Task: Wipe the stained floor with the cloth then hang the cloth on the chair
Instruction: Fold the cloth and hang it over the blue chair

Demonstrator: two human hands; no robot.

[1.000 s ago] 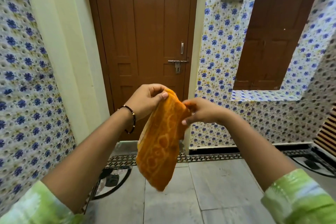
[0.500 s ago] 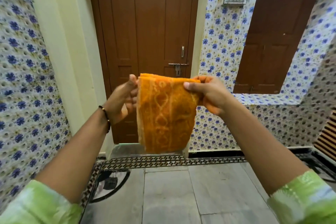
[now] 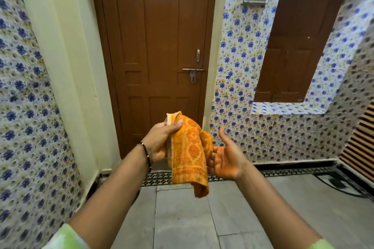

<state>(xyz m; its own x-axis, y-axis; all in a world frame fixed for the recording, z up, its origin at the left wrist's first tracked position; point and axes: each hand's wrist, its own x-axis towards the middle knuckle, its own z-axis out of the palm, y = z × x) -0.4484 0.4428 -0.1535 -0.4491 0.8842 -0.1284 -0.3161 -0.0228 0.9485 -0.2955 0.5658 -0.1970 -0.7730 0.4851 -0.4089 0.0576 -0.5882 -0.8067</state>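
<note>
An orange patterned cloth hangs folded in front of me at chest height, over the grey stone floor. My left hand pinches its upper corner between thumb and fingers. My right hand is just to the right of the cloth, palm turned up and fingers spread, its fingertips partly hidden behind the cloth's right edge. No chair is in view, and I see no clear stain on the floor.
A closed brown door with a latch faces me. Blue-flowered tiled walls stand on both sides, with a brown shutter at the right. A patterned border strip runs along the floor's far edge.
The cloth, held spread by both hands, has dropped lower and folded over. My right hand has let go of its corner and opened beside it; my left hand keeps its hold.
</note>
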